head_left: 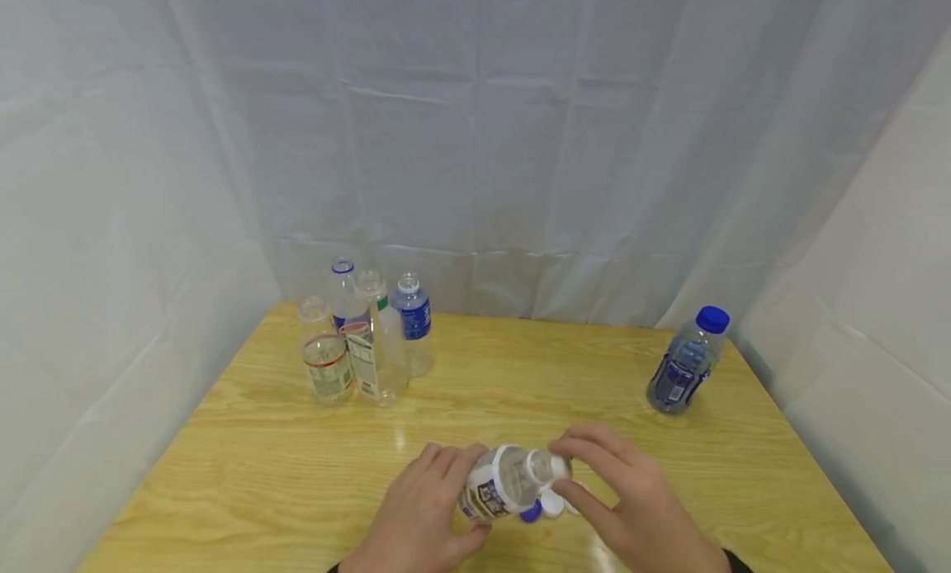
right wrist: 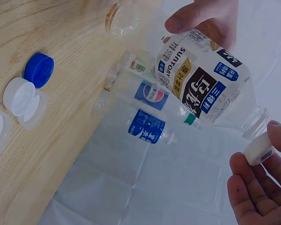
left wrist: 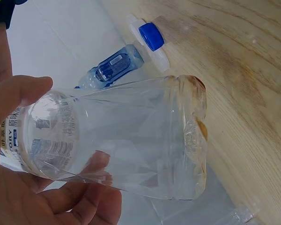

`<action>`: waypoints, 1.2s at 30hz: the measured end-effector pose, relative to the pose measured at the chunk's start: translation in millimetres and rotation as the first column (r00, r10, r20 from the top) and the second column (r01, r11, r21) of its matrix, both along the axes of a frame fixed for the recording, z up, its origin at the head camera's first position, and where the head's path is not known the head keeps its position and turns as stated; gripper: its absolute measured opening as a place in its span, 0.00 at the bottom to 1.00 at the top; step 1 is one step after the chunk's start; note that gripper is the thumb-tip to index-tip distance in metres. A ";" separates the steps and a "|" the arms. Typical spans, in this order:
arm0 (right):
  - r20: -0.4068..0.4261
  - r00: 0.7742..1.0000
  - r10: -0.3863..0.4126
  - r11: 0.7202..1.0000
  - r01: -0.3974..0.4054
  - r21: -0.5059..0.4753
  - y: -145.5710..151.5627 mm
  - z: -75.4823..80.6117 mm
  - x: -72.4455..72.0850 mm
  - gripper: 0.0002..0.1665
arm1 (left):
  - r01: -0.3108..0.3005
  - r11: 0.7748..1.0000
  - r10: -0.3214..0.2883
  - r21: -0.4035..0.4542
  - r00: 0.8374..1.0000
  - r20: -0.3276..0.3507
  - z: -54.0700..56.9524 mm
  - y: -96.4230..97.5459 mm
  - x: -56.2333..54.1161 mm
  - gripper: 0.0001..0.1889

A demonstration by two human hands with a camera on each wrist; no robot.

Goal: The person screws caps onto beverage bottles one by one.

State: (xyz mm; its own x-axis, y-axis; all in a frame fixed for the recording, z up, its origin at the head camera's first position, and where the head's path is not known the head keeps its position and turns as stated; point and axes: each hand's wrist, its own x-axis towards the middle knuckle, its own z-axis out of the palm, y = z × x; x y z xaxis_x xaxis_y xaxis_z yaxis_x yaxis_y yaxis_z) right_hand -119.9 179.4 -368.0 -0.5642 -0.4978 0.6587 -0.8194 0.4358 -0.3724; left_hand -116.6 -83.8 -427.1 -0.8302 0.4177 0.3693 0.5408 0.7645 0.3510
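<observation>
A clear plastic bottle (head_left: 496,484) with a white, black and gold label is tilted on its side above the table, its mouth toward the right. My left hand (head_left: 428,507) grips it round the labelled body; in the left wrist view the clear lower part of the bottle (left wrist: 131,140) sticks out past the fingers. At the mouth, my right hand (head_left: 631,499) pinches a white cap (right wrist: 260,149) between thumb and fingers. The cap sits off the threaded neck (right wrist: 256,123), tipped at an angle beside its rim. Whether they touch I cannot tell.
Below the hands lie a blue cap (right wrist: 39,70) and several white caps (right wrist: 18,96). Several capless clear bottles (head_left: 327,367) stand together at the back left. A bottle with a blue cap (head_left: 687,362) stands at the right. White curtains (head_left: 475,144) surround the wooden table (head_left: 245,457).
</observation>
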 end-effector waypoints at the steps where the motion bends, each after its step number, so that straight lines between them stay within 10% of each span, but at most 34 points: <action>1: 0.009 1.000 -0.007 1.000 0.007 0.009 -0.7 0.4 0.7 0.24 | 0.006 1.000 -0.006 -0.003 1.000 -0.002 0.1 0.0 0.1 0.42; 19: 0.062 0.994 0.088 0.993 -0.092 0.072 2.8 -2.8 0.5 0.24 | 0.039 0.998 -0.040 -0.056 0.999 -0.009 0.4 -0.6 1.5 0.43; 36: 0.002 0.999 -0.037 0.993 0.037 0.108 2.6 -12.7 -0.1 0.12 | 0.067 0.993 -0.073 -0.101 0.996 -0.050 -0.8 4.2 1.3 0.43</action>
State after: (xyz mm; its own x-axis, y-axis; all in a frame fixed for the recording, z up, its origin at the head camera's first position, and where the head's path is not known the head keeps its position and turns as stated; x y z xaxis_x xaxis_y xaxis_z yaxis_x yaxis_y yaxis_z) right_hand -120.0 182.0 -380.7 -0.5861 -0.5449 0.5997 -0.8006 0.5035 -0.3248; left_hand -115.3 -79.6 -427.8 -0.7780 0.5107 0.3660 0.6099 0.7537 0.2448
